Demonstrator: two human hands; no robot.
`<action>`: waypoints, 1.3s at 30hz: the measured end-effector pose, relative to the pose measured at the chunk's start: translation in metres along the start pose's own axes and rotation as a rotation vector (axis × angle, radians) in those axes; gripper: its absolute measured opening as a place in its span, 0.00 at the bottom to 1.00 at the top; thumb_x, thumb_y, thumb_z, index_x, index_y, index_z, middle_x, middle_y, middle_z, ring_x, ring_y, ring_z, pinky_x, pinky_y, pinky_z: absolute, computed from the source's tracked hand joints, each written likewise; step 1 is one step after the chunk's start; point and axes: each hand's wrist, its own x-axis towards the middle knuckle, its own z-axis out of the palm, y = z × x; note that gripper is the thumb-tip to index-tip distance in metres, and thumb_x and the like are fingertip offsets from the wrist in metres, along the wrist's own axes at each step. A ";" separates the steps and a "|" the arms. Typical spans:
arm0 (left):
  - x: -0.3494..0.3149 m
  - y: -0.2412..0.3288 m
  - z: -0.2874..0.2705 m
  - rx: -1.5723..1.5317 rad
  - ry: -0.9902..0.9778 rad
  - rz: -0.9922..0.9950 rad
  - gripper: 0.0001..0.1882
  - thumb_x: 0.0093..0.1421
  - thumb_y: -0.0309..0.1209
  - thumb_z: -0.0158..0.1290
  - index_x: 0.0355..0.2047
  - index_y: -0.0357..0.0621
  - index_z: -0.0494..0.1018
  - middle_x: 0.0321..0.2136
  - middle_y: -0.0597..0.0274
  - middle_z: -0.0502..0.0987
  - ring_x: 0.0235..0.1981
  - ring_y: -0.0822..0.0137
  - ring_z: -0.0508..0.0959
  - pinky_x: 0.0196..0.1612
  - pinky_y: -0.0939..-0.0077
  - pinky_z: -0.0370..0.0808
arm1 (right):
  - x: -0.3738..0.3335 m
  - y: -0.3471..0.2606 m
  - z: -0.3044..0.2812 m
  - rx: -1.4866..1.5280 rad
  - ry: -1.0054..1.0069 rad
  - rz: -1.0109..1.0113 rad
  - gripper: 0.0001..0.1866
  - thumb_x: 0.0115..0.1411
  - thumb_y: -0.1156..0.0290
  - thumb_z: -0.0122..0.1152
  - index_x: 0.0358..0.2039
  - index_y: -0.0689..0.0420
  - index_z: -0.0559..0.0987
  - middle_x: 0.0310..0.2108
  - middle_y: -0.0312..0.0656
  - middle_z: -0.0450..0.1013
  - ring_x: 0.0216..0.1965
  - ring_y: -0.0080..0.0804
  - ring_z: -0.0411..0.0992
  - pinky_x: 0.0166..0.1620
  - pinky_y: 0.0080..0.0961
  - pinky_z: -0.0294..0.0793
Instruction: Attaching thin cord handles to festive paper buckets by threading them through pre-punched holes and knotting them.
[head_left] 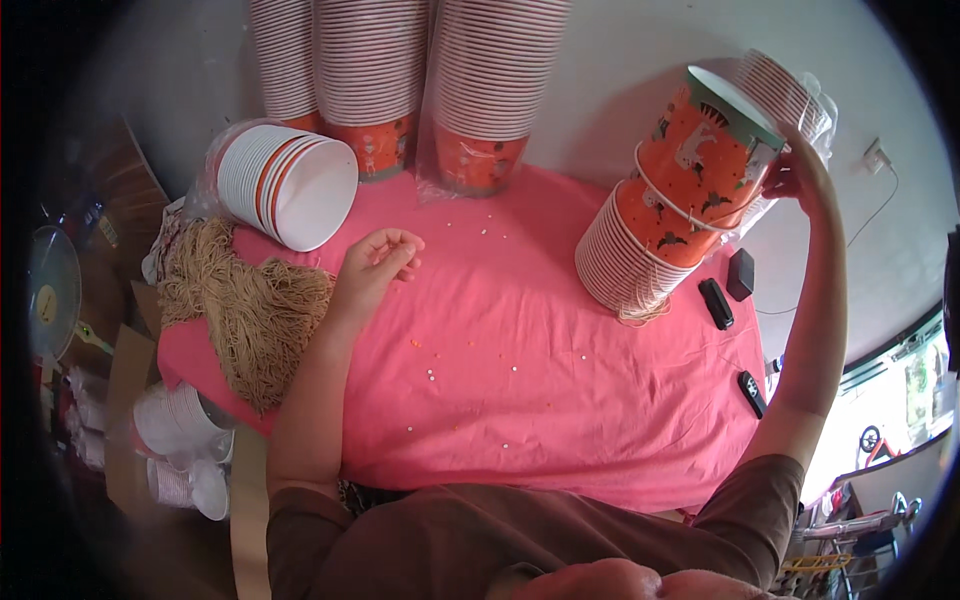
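My right hand (pixel 797 172) is at the upper right, its fingers against the green base edge of an orange paper bucket (pixel 700 145) with bat and ghost figures. That bucket is upside down and tilted, the outermost of a nested stack of white-rimmed buckets (pixel 622 255). A cord handle loops round it, and more cords (pixel 645 305) hang at the stack's lower rim. Part of my right fingers is hidden. My left hand (pixel 385 262) hovers over the pink tablecloth (pixel 480 300), fingers curled in toward the thumb, with nothing visible in them. Beside it lies a bundle of tan cords (pixel 260 320).
Tall stacks of bagged buckets (pixel 490 80) stand against the back wall. A bagged stack (pixel 290 190) lies on its side at left. Small black items, including a black stapler-like tool (pixel 716 304), lie near the right edge. Tiny bits dot the cloth. Cartons (pixel 135 420) stand lower left.
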 end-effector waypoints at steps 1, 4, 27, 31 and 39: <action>0.000 0.000 -0.001 -0.002 -0.005 0.009 0.08 0.67 0.30 0.52 0.41 0.39 0.76 0.34 0.67 0.78 0.35 0.78 0.77 0.38 0.83 0.75 | -0.002 0.003 0.002 -0.001 -0.007 0.039 0.41 0.57 0.29 0.50 0.26 0.64 0.78 0.18 0.46 0.74 0.17 0.35 0.76 0.24 0.29 0.81; -0.001 0.003 0.001 -0.003 -0.010 0.023 0.08 0.67 0.30 0.53 0.41 0.39 0.76 0.35 0.67 0.78 0.35 0.78 0.76 0.37 0.83 0.75 | 0.001 0.022 0.003 -0.018 -0.041 0.098 0.42 0.56 0.29 0.50 0.23 0.65 0.77 0.17 0.48 0.74 0.17 0.37 0.76 0.23 0.29 0.81; -0.005 0.005 0.012 0.092 -0.030 0.004 0.08 0.67 0.30 0.53 0.41 0.39 0.76 0.34 0.69 0.78 0.36 0.79 0.76 0.39 0.82 0.74 | -0.034 0.064 0.034 0.030 -0.074 0.075 0.39 0.63 0.33 0.41 0.24 0.64 0.73 0.15 0.45 0.69 0.13 0.37 0.73 0.17 0.29 0.76; -0.005 0.005 0.014 0.091 -0.034 0.008 0.08 0.67 0.30 0.53 0.42 0.38 0.76 0.34 0.69 0.78 0.36 0.79 0.76 0.39 0.82 0.74 | -0.041 0.061 0.041 0.024 -0.066 0.071 0.40 0.63 0.32 0.39 0.19 0.61 0.71 0.12 0.42 0.66 0.12 0.37 0.73 0.16 0.28 0.75; -0.006 0.002 0.015 0.085 -0.041 0.023 0.08 0.66 0.28 0.54 0.42 0.37 0.75 0.34 0.68 0.78 0.35 0.80 0.75 0.40 0.83 0.73 | -0.039 0.068 0.042 -0.004 -0.024 0.091 0.38 0.64 0.33 0.37 0.19 0.59 0.69 0.12 0.38 0.62 0.12 0.34 0.71 0.15 0.27 0.71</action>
